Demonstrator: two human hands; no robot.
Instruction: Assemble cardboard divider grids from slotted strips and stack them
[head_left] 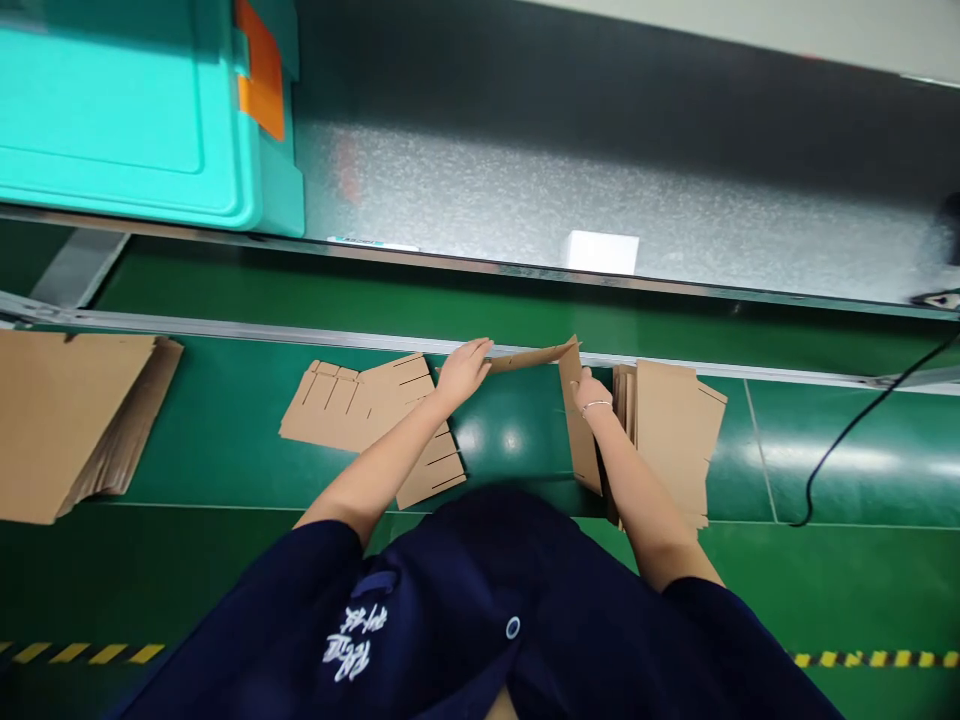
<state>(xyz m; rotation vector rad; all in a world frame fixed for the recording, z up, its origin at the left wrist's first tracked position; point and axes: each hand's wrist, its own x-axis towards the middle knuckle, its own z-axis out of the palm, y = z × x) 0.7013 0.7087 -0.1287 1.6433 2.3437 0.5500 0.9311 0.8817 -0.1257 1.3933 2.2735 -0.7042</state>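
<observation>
My left hand (465, 370) grasped a cardboard strip (529, 356), on edge over the green table (225, 450). My right hand (592, 392) grasped a second strip (579, 445), meeting it at a corner.

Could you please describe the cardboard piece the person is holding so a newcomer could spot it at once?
On the green table, look at the middle, between the fanned slotted sheets on the left and the stack on the right. The cardboard piece there is held by the left hand and right hand; it alone stands up, forming a corner.
</observation>
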